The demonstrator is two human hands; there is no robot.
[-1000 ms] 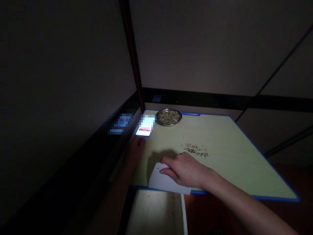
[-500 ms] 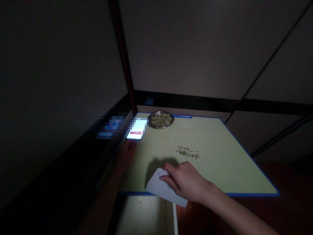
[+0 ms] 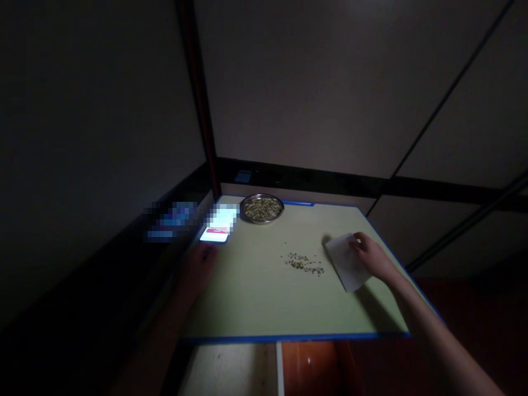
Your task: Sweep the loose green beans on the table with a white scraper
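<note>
Since the earlier frame I've swung the right hand (image 3: 373, 259) and card (image 3: 343, 265) off the near edge, over to the right of the loose grains (image 3: 299, 265); left hand (image 3: 198, 270) about unmoved.

By size: one surface (image 3: 247, 308), pale, blue-edged. Two hands. Right: fingers closed in a pinch on the card's upper right part. Left: in shade, just short of the phone (image 3: 214, 235); looks curled, can't tell how far open or whether it holds anything. One dish (image 3: 264, 221) at the back, just beside the phone, more grains in it, too many to count. One card, tilted, apart from the grains; can't tell if its lower edge touches the surface. One phone, lit, lying at left. One loose patch of grains mid-surface, too small to count, a stray apart behind it.

Step, my read: lining the card up beside the patch. Next move seems to call for a low, level edge so grains don't scatter.
</note>
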